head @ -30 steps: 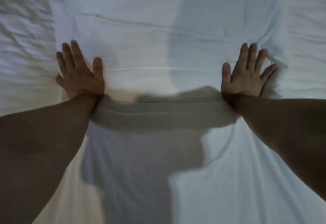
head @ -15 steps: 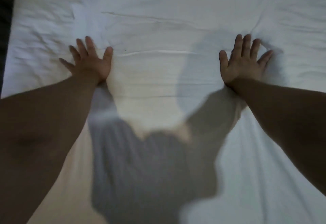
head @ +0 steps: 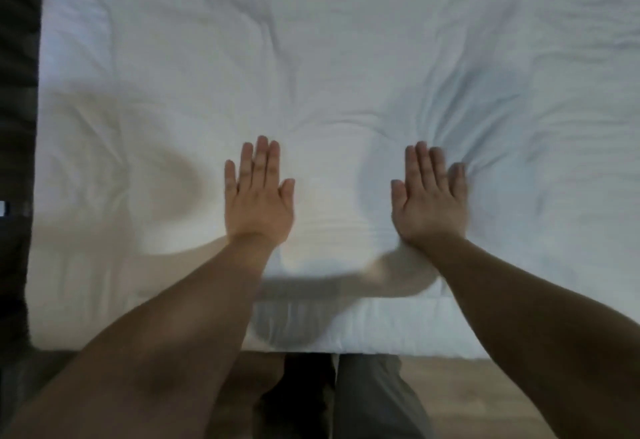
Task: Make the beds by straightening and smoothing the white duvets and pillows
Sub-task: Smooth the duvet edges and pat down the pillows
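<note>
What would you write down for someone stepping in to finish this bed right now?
Left hand: open, pressed flat on the white duvet, fingers straight and together.
Right hand: open, also flat on the duvet, apart from the left.
Duvet: spread out across the view, down to its near edge.
Done: the patch between the hands looks fairly smooth.
Left: a fan of creases spreads beyond the right hand, and a long crease runs up the middle. No pillow shows clearly here, so check those too.

1 white duvet [head: 311,58], 2 flat hands: left hand [head: 258,196], right hand [head: 429,199]
</note>
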